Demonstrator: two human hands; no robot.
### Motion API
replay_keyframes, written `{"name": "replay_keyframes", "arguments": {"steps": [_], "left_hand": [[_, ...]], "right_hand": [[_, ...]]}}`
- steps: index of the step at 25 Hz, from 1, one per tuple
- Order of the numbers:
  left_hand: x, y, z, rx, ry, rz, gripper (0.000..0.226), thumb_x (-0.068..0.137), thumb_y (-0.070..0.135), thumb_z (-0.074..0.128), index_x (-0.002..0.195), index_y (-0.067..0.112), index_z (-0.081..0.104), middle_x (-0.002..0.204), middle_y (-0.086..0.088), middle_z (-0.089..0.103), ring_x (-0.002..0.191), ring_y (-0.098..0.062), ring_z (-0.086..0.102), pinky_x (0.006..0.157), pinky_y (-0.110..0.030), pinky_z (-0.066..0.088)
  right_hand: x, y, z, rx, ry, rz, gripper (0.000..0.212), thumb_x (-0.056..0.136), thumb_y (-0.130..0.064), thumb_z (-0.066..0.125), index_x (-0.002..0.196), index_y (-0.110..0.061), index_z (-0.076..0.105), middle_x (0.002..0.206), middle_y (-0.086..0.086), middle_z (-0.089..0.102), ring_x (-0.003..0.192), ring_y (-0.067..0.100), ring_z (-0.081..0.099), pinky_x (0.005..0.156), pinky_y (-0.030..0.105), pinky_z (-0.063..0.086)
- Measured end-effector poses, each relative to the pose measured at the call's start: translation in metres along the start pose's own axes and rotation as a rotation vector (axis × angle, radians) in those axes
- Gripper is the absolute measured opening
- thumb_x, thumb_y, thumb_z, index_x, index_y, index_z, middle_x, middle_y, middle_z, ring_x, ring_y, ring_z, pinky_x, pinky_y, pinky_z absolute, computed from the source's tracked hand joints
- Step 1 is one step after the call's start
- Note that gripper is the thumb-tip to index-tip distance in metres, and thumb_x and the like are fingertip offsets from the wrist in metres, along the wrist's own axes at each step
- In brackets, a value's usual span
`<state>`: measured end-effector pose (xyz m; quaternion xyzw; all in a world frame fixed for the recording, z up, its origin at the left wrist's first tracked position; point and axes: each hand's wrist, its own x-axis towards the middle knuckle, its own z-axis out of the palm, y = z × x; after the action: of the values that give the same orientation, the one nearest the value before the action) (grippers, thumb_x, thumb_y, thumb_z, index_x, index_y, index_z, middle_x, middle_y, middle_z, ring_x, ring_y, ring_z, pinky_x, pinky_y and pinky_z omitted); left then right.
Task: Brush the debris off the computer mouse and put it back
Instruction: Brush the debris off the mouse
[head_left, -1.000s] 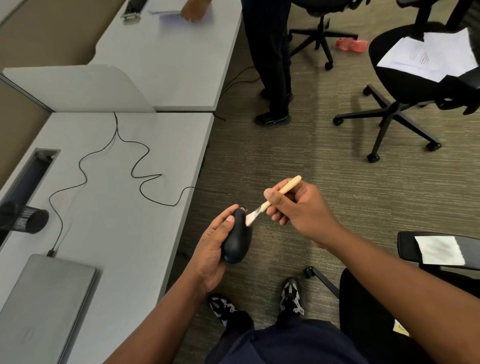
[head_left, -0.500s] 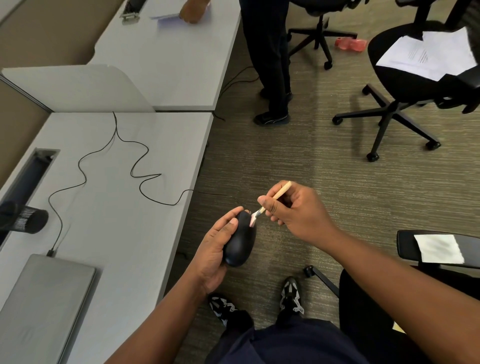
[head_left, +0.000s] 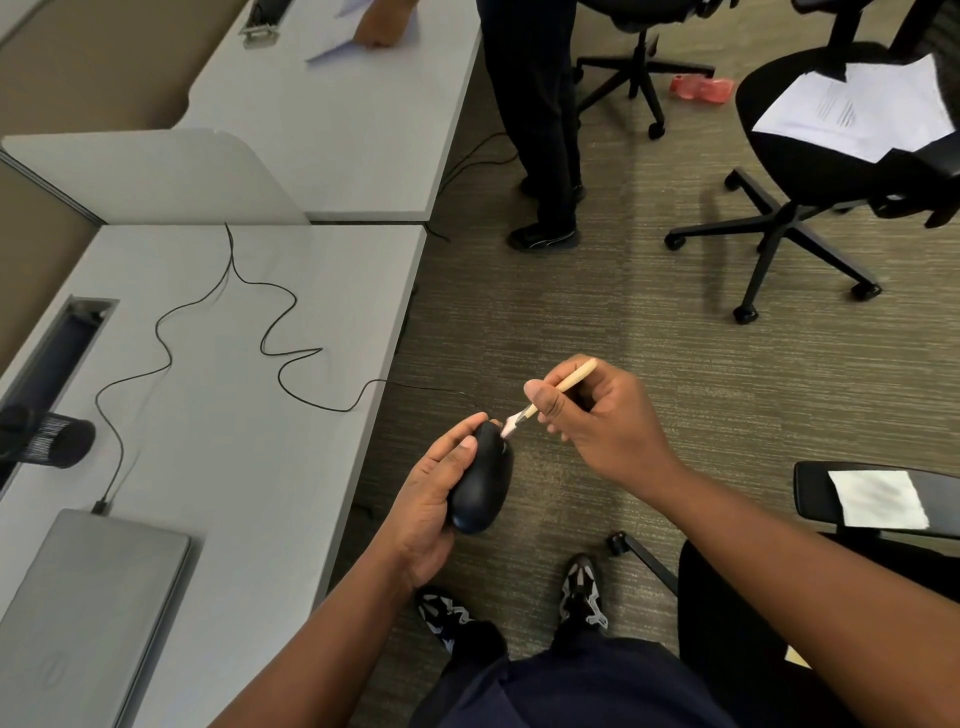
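Observation:
A black computer mouse (head_left: 480, 480) is held over the carpet, off the desk's right edge. My left hand (head_left: 431, 499) grips it from the left side, thumb along its top. My right hand (head_left: 605, 421) pinches a small wooden-handled brush (head_left: 563, 387). The pale bristles touch the front end of the mouse. The thin black mouse cable (head_left: 280, 358) runs back in loops across the grey desk (head_left: 223, 467).
A closed grey laptop (head_left: 83, 613) lies at the desk's near left, a black mesh cup (head_left: 57, 441) beside a cable slot. A person stands at the far desk (head_left: 540, 156). Office chairs with papers stand right (head_left: 831, 150). An armrest carries a white tissue (head_left: 878, 499).
The brush has stroked at the mouse's front end: it dipped closer half a second ago, and now the handle is raised again. The left hand has kept the mouse nearly still.

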<state>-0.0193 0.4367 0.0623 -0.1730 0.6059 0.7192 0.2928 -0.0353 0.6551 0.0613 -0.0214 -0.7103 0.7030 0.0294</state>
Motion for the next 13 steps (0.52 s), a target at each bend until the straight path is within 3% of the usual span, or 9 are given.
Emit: {"name": "replay_keyframes", "arguments": {"steps": [2, 4, 8, 10, 13], "left_hand": [[0.0005, -0.0001, 0.0, 0.011, 0.001, 0.0, 0.046, 0.09, 0.037, 0.067, 0.135, 0.029, 0.072, 0.135, 0.001, 0.073, 0.117, -0.015, 0.072, 0.091, -0.036, 0.056], [0.0007, -0.0002, 0.0008, 0.025, -0.002, 0.003, 0.049, 0.088, 0.039, 0.067, 0.136, 0.029, 0.071, 0.136, 0.002, 0.073, 0.118, -0.015, 0.071, 0.093, -0.036, 0.056], [-0.0004, 0.0005, 0.0015, 0.037, -0.005, 0.002, 0.052, 0.087, 0.04, 0.067, 0.138, 0.028, 0.069, 0.136, 0.003, 0.073, 0.12, -0.015, 0.071, 0.095, -0.036, 0.057], [-0.0014, 0.0005, 0.0013, 0.042, -0.012, 0.002, 0.052, 0.087, 0.041, 0.068, 0.137, 0.028, 0.069, 0.134, 0.004, 0.074, 0.119, -0.014, 0.071, 0.094, -0.035, 0.058], [-0.0019, -0.0001, 0.0016, 0.051, -0.019, 0.008, 0.057, 0.086, 0.042, 0.068, 0.14, 0.026, 0.067, 0.137, 0.003, 0.072, 0.125, -0.017, 0.069, 0.098, -0.037, 0.057]], "right_hand": [[0.0005, -0.0028, 0.0007, 0.07, -0.057, 0.03, 0.021, 0.09, -0.044, 0.078, 0.083, -0.026, 0.07, 0.069, 0.007, 0.073, 0.058, 0.017, 0.067, 0.054, 0.024, 0.054], [0.0008, -0.0029, 0.0021, 0.049, -0.121, 0.023, 0.021, 0.091, -0.043, 0.077, 0.082, -0.025, 0.07, 0.069, 0.005, 0.073, 0.058, 0.013, 0.067, 0.054, 0.02, 0.052], [0.0009, -0.0004, 0.0023, -0.032, -0.128, -0.038, 0.021, 0.092, -0.043, 0.076, 0.083, -0.024, 0.071, 0.07, 0.006, 0.071, 0.06, 0.025, 0.065, 0.056, 0.031, 0.053], [0.0013, 0.0023, 0.0012, -0.089, -0.125, -0.075, 0.021, 0.093, -0.042, 0.075, 0.083, -0.024, 0.071, 0.07, 0.001, 0.07, 0.059, 0.021, 0.063, 0.056, 0.032, 0.052], [0.0012, 0.0048, 0.0009, -0.216, -0.133, -0.182, 0.021, 0.094, -0.041, 0.074, 0.085, -0.023, 0.07, 0.069, -0.01, 0.067, 0.055, 0.006, 0.058, 0.054, 0.013, 0.043]]}}
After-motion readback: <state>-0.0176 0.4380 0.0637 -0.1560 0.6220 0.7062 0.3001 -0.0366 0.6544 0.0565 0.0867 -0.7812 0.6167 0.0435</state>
